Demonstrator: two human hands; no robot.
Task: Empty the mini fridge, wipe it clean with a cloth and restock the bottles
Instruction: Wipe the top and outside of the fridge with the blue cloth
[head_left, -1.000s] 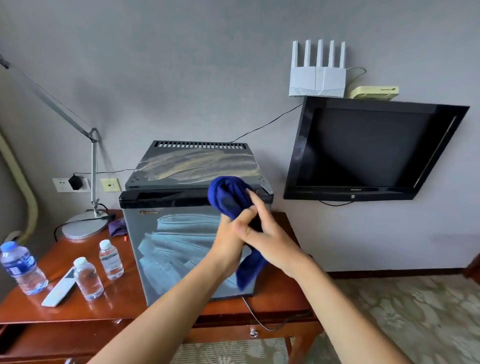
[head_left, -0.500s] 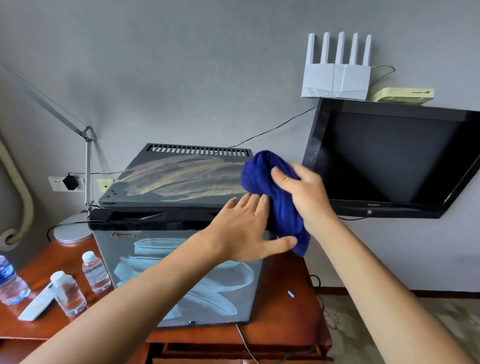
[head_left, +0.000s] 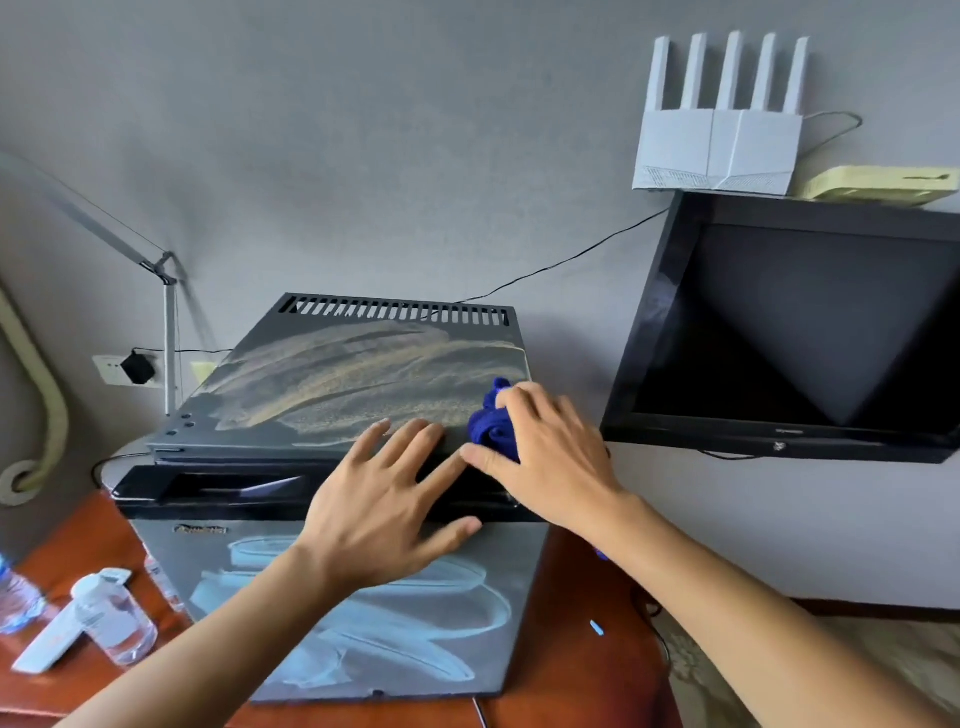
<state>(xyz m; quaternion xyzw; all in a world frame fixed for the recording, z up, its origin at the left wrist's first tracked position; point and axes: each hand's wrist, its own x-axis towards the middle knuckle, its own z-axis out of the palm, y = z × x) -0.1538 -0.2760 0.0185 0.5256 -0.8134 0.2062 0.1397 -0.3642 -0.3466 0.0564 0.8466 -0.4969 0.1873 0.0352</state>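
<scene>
Head view shows the right hand (head_left: 550, 457) bunching the blue cloth (head_left: 493, 428) on the mini fridge (head_left: 363, 384) top's right front corner, left hand (head_left: 384, 514) splayed flat, bracing the front edge (long overlapping strokes should clear the streaks).

So there's a reddish-brown wooden table (head_left: 566, 670) against the wall, and the mini fridge (head_left: 358, 613) sits right on it, taking up most of the middle. Left of the fridge: a clear water bottle (head_left: 117, 621) with a white cap, another small bottle (head_left: 163, 584) tucked right by the fridge's lower left corner, a blue-labelled bottle (head_left: 15, 600) at the frame edge, and a flat white remote-looking thing (head_left: 52, 644). Right of the fridge, a tiny blue scrap (head_left: 596, 627).
</scene>
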